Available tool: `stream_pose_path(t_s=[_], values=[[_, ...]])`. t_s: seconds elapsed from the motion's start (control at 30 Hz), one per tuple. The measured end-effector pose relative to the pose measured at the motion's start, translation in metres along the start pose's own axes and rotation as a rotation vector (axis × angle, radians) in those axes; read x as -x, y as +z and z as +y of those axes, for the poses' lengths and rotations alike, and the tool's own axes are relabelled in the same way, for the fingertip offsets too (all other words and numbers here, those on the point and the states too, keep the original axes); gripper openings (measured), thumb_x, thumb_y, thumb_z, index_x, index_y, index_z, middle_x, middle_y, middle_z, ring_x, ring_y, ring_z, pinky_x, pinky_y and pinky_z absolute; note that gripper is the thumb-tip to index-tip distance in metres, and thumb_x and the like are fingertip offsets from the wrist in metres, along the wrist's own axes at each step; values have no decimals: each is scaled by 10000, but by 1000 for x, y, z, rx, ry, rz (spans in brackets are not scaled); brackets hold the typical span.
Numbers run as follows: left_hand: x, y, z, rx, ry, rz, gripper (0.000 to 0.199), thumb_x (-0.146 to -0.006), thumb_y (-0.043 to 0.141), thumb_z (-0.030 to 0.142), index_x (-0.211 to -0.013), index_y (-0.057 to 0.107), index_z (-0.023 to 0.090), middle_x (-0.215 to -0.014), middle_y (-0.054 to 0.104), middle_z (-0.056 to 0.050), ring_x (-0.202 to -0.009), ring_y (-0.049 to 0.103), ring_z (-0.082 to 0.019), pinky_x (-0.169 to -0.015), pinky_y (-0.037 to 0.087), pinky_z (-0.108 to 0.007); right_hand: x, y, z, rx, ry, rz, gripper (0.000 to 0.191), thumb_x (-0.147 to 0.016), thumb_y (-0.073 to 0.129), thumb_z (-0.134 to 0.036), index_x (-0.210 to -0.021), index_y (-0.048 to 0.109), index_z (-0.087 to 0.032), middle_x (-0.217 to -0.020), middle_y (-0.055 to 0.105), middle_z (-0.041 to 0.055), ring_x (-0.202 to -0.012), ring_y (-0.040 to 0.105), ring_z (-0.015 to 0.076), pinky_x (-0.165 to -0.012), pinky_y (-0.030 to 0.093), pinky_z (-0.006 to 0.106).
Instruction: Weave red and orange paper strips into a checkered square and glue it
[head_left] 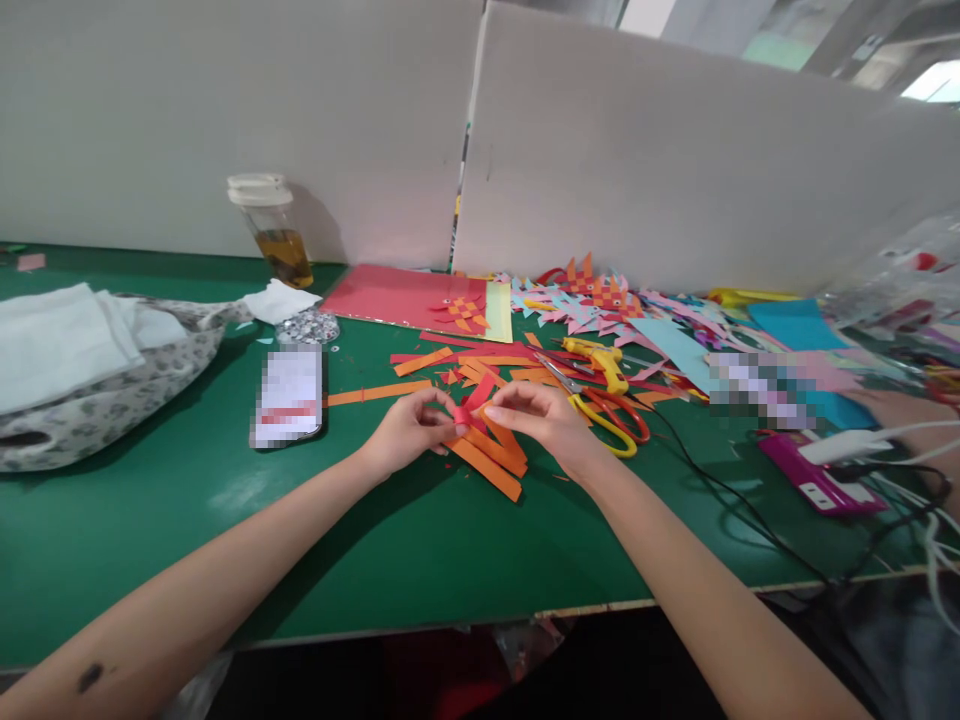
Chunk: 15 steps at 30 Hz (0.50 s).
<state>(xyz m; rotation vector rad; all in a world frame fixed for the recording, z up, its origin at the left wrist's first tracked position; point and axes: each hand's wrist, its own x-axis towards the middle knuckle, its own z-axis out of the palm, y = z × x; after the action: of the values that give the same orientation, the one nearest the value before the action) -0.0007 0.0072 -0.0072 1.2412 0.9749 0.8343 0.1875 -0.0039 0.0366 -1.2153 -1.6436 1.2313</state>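
Between my two hands is a piece of red and orange paper strips (pixel 480 398), folded over one another, with orange ends (pixel 491 462) hanging toward me. My left hand (pixel 415 428) pinches its red looped part between thumb and fingers. Thumb and forefinger of my right hand (pixel 541 418) close on the strips from the other side. Loose orange strips (pixel 379 393) and red strips (pixel 487 347) lie on the green table around and behind the hands. Scissors with yellow handles (pixel 616 435) and scissors with orange handles (pixel 634 415) rest right beside my right hand.
A yellow glue gun (pixel 600 362) lies behind the scissors. A woven paper fish (pixel 461 312) is on red sheets (pixel 390 295). At left are a phone (pixel 288 395), a tea bottle (pixel 274 235) and a patterned cloth (pixel 150 400). A pink power strip (pixel 817 480) with cables stands right.
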Motion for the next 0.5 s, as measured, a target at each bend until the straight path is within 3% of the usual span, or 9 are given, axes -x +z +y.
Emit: stream_pose_path(t_s=[0.23, 0.5], values=[[1, -1, 2, -34, 9, -9, 340, -610, 747, 336, -789, 522, 153, -567, 578, 36, -484, 519, -62, -473, 467, -182, 1, 1, 4, -53, 43, -104, 166, -707, 651, -382, -741, 618, -223, -845, 656, 9, -858, 606, 170, -826, 443, 342], [0, -1, 1, -35, -19, 12, 378, -598, 757, 341, -805, 500, 156, -586, 591, 31, -493, 528, -63, -469, 474, -178, -2, 1, 6, -24, 33, -60, 173, -700, 650, -378, -755, 633, -216, -871, 672, 22, -881, 606, 178, -844, 439, 362]])
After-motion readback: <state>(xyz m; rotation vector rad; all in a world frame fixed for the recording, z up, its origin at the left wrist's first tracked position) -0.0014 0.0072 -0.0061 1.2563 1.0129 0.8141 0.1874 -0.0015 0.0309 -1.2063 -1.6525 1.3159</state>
